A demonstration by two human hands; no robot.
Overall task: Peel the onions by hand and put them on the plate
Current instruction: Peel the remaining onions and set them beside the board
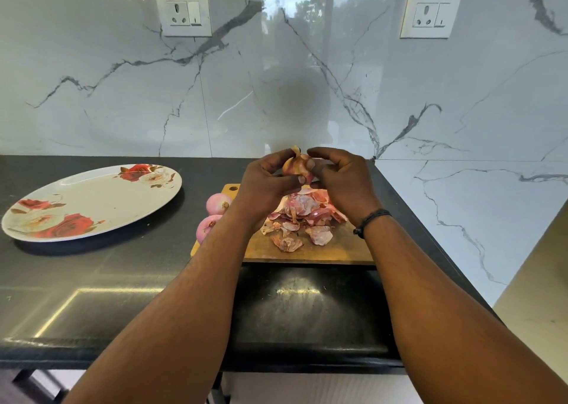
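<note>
Peeling in progress, head view. Both hands are raised above the board [338, 250] and close round one onion [295, 165]: the left hand [267, 185] cups it from the side with thumb and curled fingers, while the right hand [339, 177] pinches at its skin, fingers arched over the top. The onion still shows dry, brownish skin with a papery tip, so it is judged only partly peeled. A heap of peels [302, 216] lies on the board beneath the hands. Two peeled onions [216, 204] rest at the board's left edge, touching or nearly touching each other, partly hidden by the left forearm. The plate [92, 200] stands well apart to the left and holds no onions; all transfers remain to be done.
</note>
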